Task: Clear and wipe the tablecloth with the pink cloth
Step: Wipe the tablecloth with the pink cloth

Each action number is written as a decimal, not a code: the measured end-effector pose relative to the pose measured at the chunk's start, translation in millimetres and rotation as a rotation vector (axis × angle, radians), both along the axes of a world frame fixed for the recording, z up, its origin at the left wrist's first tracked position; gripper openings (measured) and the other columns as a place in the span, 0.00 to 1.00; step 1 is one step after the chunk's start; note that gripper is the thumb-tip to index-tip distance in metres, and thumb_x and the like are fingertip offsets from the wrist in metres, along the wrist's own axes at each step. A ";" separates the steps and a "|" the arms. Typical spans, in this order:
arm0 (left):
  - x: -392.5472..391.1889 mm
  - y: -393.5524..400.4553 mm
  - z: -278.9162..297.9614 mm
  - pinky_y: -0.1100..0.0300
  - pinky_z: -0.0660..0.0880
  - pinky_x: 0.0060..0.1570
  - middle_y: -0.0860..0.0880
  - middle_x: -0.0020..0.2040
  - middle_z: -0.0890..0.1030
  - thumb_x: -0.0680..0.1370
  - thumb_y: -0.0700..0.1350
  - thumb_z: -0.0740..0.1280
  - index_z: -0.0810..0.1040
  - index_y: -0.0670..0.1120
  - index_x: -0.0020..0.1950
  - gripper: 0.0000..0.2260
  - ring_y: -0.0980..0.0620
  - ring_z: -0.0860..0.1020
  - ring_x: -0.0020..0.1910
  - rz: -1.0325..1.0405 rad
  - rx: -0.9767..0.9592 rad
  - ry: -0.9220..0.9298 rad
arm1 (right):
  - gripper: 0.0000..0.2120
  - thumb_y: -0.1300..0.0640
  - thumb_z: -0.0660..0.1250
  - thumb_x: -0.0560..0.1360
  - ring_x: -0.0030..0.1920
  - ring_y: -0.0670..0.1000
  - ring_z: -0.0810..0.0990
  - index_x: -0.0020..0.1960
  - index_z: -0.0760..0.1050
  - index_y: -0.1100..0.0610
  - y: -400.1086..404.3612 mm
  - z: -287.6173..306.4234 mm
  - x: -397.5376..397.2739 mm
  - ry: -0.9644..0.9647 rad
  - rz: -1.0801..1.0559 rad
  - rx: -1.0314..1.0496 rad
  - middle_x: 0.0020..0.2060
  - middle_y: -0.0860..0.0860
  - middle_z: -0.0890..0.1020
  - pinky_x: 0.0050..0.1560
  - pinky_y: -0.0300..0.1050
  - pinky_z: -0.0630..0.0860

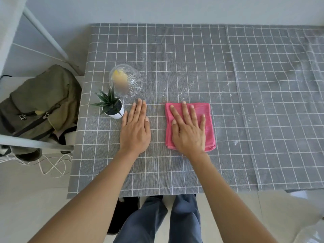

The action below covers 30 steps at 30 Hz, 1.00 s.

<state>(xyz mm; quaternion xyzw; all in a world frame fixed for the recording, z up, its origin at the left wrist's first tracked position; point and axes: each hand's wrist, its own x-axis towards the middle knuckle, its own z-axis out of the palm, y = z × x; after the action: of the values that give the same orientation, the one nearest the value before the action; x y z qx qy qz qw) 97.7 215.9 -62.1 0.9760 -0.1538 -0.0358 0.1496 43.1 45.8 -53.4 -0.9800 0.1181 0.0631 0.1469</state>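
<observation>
Right hand flat on folded pink cloth.

Am counting: one pink cloth, one tablecloth, one glass bowl, one potted plant, one backpack, my two hands.

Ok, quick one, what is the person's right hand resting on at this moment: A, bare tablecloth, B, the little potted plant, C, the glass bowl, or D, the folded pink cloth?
D: the right hand lies flat, fingers spread, on the folded pink cloth, while the left hand rests on bare tablecloth beside the potted plant.
</observation>
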 end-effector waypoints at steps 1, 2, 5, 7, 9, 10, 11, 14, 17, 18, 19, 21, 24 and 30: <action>-0.2 0.1 0.2 0.52 0.42 0.76 0.52 0.79 0.45 0.83 0.47 0.44 0.45 0.48 0.79 0.23 0.55 0.43 0.77 0.000 0.000 0.003 | 0.24 0.42 0.37 0.81 0.77 0.51 0.36 0.76 0.39 0.37 -12.3 -1.3 -2.2 0.006 -0.039 -0.016 0.77 0.44 0.40 0.73 0.59 0.31; -0.5 0.1 0.4 0.52 0.42 0.76 0.52 0.79 0.45 0.83 0.47 0.44 0.45 0.48 0.79 0.23 0.55 0.43 0.77 0.000 -0.001 0.006 | 0.24 0.42 0.37 0.81 0.77 0.51 0.36 0.77 0.39 0.37 -27.5 -2.1 -5.3 0.012 -0.089 -0.032 0.77 0.44 0.40 0.73 0.59 0.32; 0.3 0.0 -0.3 0.52 0.42 0.76 0.52 0.79 0.44 0.83 0.47 0.44 0.44 0.48 0.79 0.23 0.55 0.43 0.77 -0.002 0.003 0.007 | 0.24 0.43 0.39 0.81 0.77 0.50 0.37 0.76 0.40 0.37 -64.0 -2.5 -13.6 0.036 -0.246 -0.031 0.78 0.45 0.42 0.74 0.60 0.33; 1.0 0.4 -1.1 0.52 0.42 0.76 0.52 0.79 0.44 0.83 0.48 0.43 0.43 0.48 0.79 0.24 0.55 0.42 0.77 -0.001 0.010 0.001 | 0.24 0.43 0.41 0.81 0.77 0.50 0.38 0.76 0.41 0.36 -65.7 -2.9 -14.5 0.036 -0.294 -0.027 0.78 0.45 0.43 0.73 0.59 0.32; 0.6 0.2 -1.2 0.52 0.42 0.76 0.52 0.79 0.44 0.83 0.48 0.42 0.43 0.48 0.78 0.24 0.55 0.42 0.77 0.006 0.010 0.002 | 0.24 0.44 0.41 0.81 0.77 0.50 0.38 0.76 0.40 0.36 -58.9 -1.8 -12.0 0.043 -0.309 -0.021 0.78 0.45 0.42 0.72 0.59 0.31; 0.6 -0.3 -1.3 0.52 0.42 0.76 0.52 0.79 0.44 0.83 0.48 0.43 0.43 0.48 0.78 0.24 0.55 0.42 0.77 0.008 0.009 0.002 | 0.24 0.44 0.40 0.81 0.77 0.50 0.37 0.76 0.40 0.37 -54.1 -0.6 -10.1 0.045 -0.306 -0.009 0.78 0.45 0.41 0.72 0.59 0.31; 0.5 -0.8 -1.4 0.52 0.43 0.76 0.52 0.79 0.44 0.83 0.48 0.43 0.43 0.48 0.78 0.24 0.55 0.42 0.77 0.011 0.009 0.002 | 0.25 0.43 0.39 0.80 0.77 0.51 0.36 0.76 0.40 0.37 -47.8 0.9 -8.6 0.048 -0.288 0.004 0.78 0.45 0.41 0.72 0.60 0.31; 0.2 -1.3 -1.8 0.52 0.43 0.76 0.52 0.79 0.44 0.83 0.48 0.43 0.43 0.48 0.78 0.24 0.55 0.43 0.77 0.014 0.008 -0.001 | 0.26 0.41 0.35 0.78 0.76 0.51 0.34 0.76 0.39 0.37 -11.2 3.3 -6.0 0.038 -0.130 0.018 0.77 0.45 0.39 0.72 0.60 0.30; 0.3 -0.8 -1.2 0.52 0.43 0.76 0.52 0.79 0.44 0.83 0.48 0.44 0.43 0.48 0.78 0.24 0.55 0.43 0.77 0.015 0.004 0.009 | 0.25 0.43 0.36 0.80 0.77 0.51 0.35 0.77 0.40 0.37 24.9 1.8 -8.8 0.014 0.008 0.015 0.78 0.45 0.41 0.73 0.60 0.31; 0.2 -0.8 -0.8 0.52 0.42 0.76 0.52 0.79 0.45 0.83 0.48 0.44 0.43 0.48 0.79 0.24 0.55 0.43 0.77 0.011 0.006 0.011 | 0.25 0.43 0.37 0.80 0.77 0.51 0.36 0.77 0.41 0.37 27.0 1.7 -9.6 0.006 0.024 0.018 0.78 0.45 0.42 0.73 0.60 0.31; 0.2 -0.9 -0.5 0.52 0.42 0.76 0.52 0.79 0.45 0.83 0.48 0.44 0.44 0.48 0.79 0.24 0.55 0.43 0.77 0.006 0.006 0.010 | 0.25 0.44 0.38 0.80 0.77 0.51 0.36 0.77 0.41 0.37 24.7 2.1 -9.7 0.001 0.032 0.022 0.78 0.45 0.42 0.73 0.59 0.31; 0.0 -0.7 0.7 0.52 0.42 0.76 0.52 0.79 0.44 0.83 0.48 0.44 0.44 0.48 0.79 0.24 0.55 0.43 0.77 0.004 0.004 0.010 | 0.25 0.44 0.38 0.81 0.77 0.50 0.37 0.77 0.42 0.37 15.2 2.9 -10.8 -0.012 0.050 0.032 0.78 0.44 0.43 0.74 0.57 0.32; -0.4 0.0 1.6 0.52 0.41 0.76 0.52 0.79 0.44 0.83 0.48 0.44 0.43 0.48 0.79 0.24 0.56 0.42 0.77 0.005 0.009 0.018 | 0.24 0.44 0.38 0.81 0.77 0.49 0.38 0.77 0.42 0.36 -0.1 2.3 -12.9 -0.022 0.035 0.017 0.78 0.43 0.43 0.74 0.57 0.34; 0.9 -0.3 0.9 0.52 0.42 0.76 0.52 0.79 0.43 0.83 0.48 0.43 0.42 0.48 0.79 0.24 0.56 0.41 0.77 0.009 0.024 0.027 | 0.25 0.43 0.39 0.80 0.78 0.50 0.39 0.76 0.43 0.36 -47.5 -1.4 -16.5 0.019 -0.205 -0.007 0.78 0.45 0.44 0.75 0.59 0.35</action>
<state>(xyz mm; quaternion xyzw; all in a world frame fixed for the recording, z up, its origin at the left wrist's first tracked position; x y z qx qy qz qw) 98.6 215.6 -61.2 0.9778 -0.1471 -0.0503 0.1402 26.6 -1.7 -54.7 -0.9627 0.2193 0.0565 0.1481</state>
